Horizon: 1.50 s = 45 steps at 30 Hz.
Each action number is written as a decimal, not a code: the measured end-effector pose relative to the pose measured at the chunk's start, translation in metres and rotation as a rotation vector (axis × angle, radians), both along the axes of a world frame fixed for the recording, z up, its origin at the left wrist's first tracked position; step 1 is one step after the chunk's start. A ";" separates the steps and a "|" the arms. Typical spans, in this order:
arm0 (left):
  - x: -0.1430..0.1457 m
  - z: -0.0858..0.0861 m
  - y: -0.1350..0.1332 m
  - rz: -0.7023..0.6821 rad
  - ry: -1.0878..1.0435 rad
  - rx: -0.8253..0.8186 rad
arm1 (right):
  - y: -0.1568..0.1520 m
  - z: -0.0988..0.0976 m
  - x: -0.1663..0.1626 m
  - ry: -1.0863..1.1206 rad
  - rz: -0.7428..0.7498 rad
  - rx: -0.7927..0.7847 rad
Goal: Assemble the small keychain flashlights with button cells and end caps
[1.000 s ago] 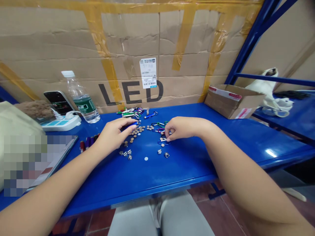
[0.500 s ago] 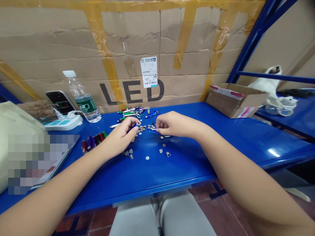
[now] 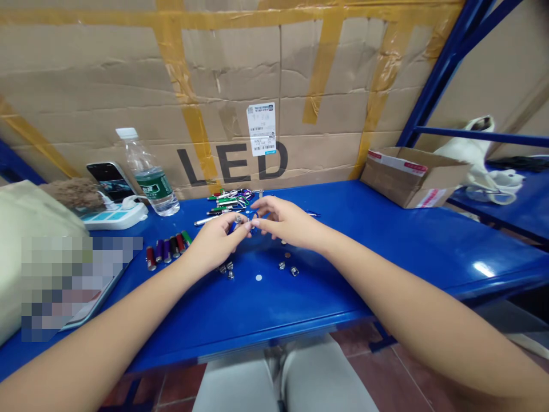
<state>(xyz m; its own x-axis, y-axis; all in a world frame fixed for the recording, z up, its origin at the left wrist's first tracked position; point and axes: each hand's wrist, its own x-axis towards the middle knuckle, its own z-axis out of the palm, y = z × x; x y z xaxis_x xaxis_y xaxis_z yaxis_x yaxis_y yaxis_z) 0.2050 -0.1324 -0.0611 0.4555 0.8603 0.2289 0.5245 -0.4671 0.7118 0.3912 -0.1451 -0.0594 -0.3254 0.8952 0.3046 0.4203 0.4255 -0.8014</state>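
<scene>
Blue tube (image 3: 234,228) and blue clip (image 3: 255,216) close together: a slip is my main risk

The tube is above the table (image 3: 309,303), pinched in the fingers of my left hand (image 3: 218,236), its metal end (image 3: 239,218) showing above them. The fingers of my right hand (image 3: 285,222) look closed on the clip beside it; I cannot tell whether the two parts touch. Both are small and look smooth, so a weak pinch or a crooked push could flick the clip away or turn the tube in my grip. A dropped part could scatter the silver fittings (image 3: 230,274) or get lost among them. My left wrist is just beside the row of coloured tubes (image 3: 166,250), so drifting sideways could set those rolling.
</scene>
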 end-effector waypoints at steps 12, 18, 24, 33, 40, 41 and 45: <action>-0.005 0.004 0.004 0.042 0.113 0.122 | 0.000 -0.001 0.003 -0.350 -0.022 0.168; -0.005 0.000 0.006 0.102 0.052 -0.034 | -0.004 0.001 0.002 -0.559 0.015 0.326; 0.000 0.002 0.003 0.133 -0.020 -0.103 | -0.013 0.000 -0.006 -0.919 -0.119 0.369; -0.009 0.004 0.004 -0.086 0.085 -0.196 | -0.011 0.006 -0.008 -0.978 -0.283 0.371; -0.009 0.010 -0.002 -0.216 0.051 -0.174 | -0.012 0.005 -0.012 -0.950 -0.236 0.428; -0.009 0.010 -0.002 -0.236 0.007 -0.183 | -0.012 0.004 -0.012 -0.952 -0.228 0.433; -0.006 0.009 -0.002 -0.259 -0.153 -0.239 | -0.011 0.003 -0.009 -0.943 -0.217 0.440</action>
